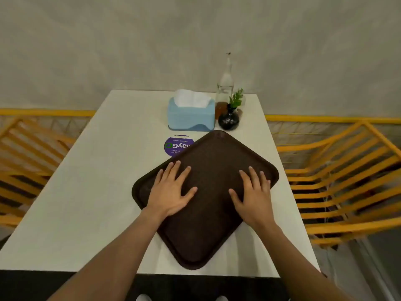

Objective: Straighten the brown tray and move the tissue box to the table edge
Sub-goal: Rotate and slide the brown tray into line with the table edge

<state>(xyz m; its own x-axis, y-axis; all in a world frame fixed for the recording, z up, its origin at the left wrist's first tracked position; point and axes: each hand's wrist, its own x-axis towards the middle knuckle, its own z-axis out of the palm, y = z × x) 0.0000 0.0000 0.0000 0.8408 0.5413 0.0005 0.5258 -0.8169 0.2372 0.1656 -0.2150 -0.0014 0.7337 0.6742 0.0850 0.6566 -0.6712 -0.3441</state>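
Two flat open palms, left hand (171, 189) and right hand (252, 195), press the crooked brown tray (208, 231) | step: straightening | next: you turn it square, then tissue box (191, 115)

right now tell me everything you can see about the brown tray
The brown tray is a dark, matte, plastic-looking rectangle with rounded corners and a low raised rim. It lies flat on the white table, turned diagonally so one corner points toward the person. It holds nothing. The left hand and right hand rest palm-down on it, fingers spread. Its far-left edge covers part of a purple round sticker.
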